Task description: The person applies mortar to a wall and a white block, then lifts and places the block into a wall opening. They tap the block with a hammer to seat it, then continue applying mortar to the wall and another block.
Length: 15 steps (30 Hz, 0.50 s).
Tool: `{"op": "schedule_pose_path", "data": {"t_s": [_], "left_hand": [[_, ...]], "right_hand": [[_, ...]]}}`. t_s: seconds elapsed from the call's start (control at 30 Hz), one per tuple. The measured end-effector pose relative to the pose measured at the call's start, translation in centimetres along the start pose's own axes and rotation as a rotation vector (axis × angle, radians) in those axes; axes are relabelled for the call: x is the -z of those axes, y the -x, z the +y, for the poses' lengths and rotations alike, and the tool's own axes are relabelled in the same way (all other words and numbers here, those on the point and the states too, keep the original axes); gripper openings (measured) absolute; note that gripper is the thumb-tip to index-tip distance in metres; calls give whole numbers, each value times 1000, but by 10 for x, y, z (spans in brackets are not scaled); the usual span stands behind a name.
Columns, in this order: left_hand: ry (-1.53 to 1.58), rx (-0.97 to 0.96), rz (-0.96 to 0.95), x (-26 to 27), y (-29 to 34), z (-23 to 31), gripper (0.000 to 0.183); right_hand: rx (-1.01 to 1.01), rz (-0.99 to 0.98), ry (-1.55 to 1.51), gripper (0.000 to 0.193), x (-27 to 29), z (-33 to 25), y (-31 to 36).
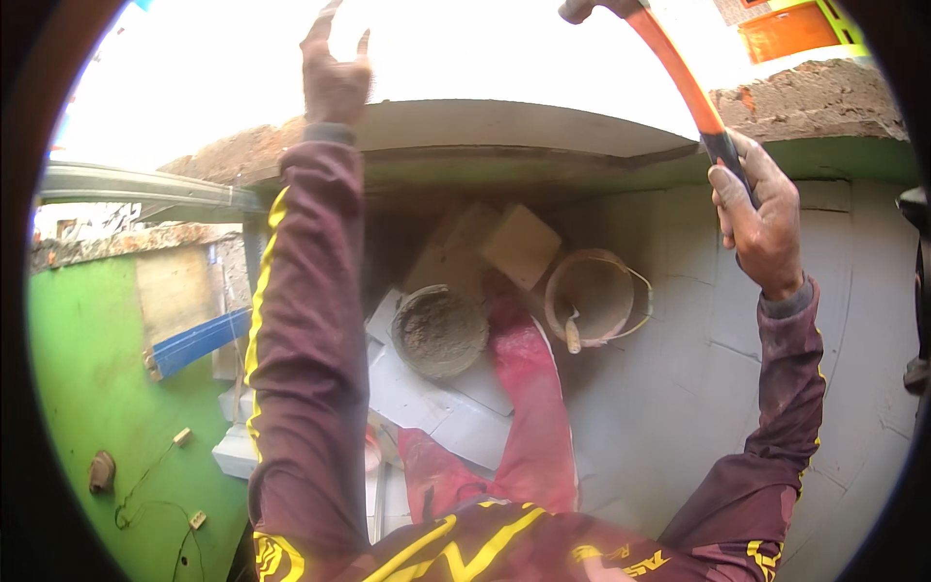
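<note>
Raised at the right, my right hand [761,209] is closed around the black grip of a claw hammer [677,70]. Its orange handle slants up to the left, and the dark head is partly cut off by the top edge. My left hand [335,85] reaches up at the upper left, thumb and fingers apart against the bright glare. It appears to hold nothing, though the fingertips leave the picture. Just beyond its wrist runs the top of a grey block wall [465,121].
Below, by my legs, sit a round pan of wet mortar [439,332] and a bucket [588,276] with a trowel [572,335]. Pale blocks [521,244] lie behind them. Leftward are a green wall [87,359], a blue beam [199,341], a metal rail [145,184] and a string line [136,485].
</note>
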State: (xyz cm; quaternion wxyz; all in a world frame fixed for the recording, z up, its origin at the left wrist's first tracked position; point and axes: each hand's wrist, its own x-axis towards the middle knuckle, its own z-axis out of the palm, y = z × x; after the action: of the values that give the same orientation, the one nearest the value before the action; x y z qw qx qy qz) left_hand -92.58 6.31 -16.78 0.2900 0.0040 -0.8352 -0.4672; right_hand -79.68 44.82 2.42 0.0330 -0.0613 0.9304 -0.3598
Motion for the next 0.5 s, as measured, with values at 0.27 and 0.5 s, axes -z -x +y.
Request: {"op": "schedule_pose_path", "data": {"t_s": [0.27,0.5], "left_hand": [[-545,264,-684,28,17,-143,62],[-364,626,-548,25,24,-122,69]], "right_hand": [[217,-9,-171,25,-41,-25,-14],[396,120,-437,22,-113,-38,-54]]}}
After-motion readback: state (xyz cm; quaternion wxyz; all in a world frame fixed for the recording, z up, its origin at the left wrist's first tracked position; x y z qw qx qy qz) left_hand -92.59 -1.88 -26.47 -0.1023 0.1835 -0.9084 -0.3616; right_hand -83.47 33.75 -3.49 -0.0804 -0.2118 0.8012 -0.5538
